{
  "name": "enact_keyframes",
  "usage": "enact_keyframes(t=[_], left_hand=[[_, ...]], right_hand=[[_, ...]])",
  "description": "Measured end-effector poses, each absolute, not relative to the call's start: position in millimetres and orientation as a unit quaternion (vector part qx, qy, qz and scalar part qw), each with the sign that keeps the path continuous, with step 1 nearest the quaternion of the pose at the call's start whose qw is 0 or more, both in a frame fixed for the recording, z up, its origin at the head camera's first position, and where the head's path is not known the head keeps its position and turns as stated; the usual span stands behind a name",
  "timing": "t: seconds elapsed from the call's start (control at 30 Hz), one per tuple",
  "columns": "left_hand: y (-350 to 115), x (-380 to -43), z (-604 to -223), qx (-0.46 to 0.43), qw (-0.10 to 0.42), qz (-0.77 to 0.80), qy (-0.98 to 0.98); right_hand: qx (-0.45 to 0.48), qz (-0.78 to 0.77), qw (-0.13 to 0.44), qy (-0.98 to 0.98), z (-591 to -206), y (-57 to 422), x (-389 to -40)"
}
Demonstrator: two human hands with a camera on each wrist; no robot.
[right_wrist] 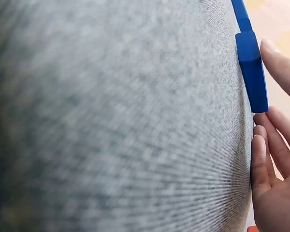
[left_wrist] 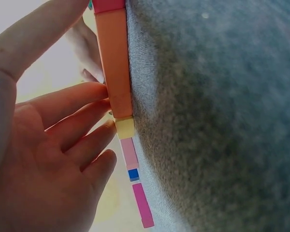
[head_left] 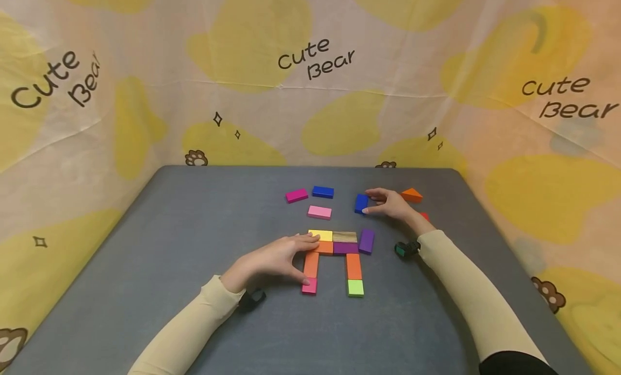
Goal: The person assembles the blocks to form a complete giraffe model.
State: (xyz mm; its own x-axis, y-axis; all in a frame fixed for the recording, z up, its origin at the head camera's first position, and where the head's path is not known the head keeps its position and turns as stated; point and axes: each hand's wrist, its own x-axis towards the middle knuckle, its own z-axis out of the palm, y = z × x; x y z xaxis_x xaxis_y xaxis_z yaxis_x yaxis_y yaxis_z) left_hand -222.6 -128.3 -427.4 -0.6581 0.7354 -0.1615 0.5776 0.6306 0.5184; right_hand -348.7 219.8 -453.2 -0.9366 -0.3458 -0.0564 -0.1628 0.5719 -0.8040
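Note:
In the head view my right hand [head_left: 390, 203] pinches a blue block [head_left: 361, 203] by its right side, thumb at the near end and fingertips at the far end. That block [right_wrist: 253, 72] also shows beside the thumb in the right wrist view. My left hand [head_left: 278, 256] reaches with fairly straight fingers along the left side of a flat block figure. Its thumb touches a pink-red block [head_left: 309, 287], and its fingertips rest by a yellow block [head_left: 321, 235] and orange blocks [head_left: 311, 265]. A wood-grain block [head_left: 345, 236] and a purple block [head_left: 346, 248] continue the figure.
A tilted purple block [head_left: 366, 241] lies right of the figure, above an orange leg [head_left: 354, 266] with a green block [head_left: 356, 288]. Farther back are magenta [head_left: 297, 195], blue [head_left: 323, 192] and light pink [head_left: 319, 212] blocks. An orange triangle [head_left: 412, 195] lies behind my right hand.

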Motion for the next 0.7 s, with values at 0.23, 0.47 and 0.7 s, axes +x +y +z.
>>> enact_keyframes(t=[0.23,0.47,0.7], left_hand=[[-128.5,-223.4,-428.5,0.375,0.179,0.217,0.884],[-128.9,-224.2,-428.8,0.374,0.181,0.22,0.882],[-129.6,-225.1,-428.7,0.373,0.182,0.221,0.882]], right_hand=[[-0.139,-0.427,0.103,0.887,-453.2,217.3,-349.1],[-0.138,-0.382,0.087,0.91,-453.5,215.7,-350.0],[-0.137,-0.369,0.083,0.915,-451.4,214.5,-351.4]])
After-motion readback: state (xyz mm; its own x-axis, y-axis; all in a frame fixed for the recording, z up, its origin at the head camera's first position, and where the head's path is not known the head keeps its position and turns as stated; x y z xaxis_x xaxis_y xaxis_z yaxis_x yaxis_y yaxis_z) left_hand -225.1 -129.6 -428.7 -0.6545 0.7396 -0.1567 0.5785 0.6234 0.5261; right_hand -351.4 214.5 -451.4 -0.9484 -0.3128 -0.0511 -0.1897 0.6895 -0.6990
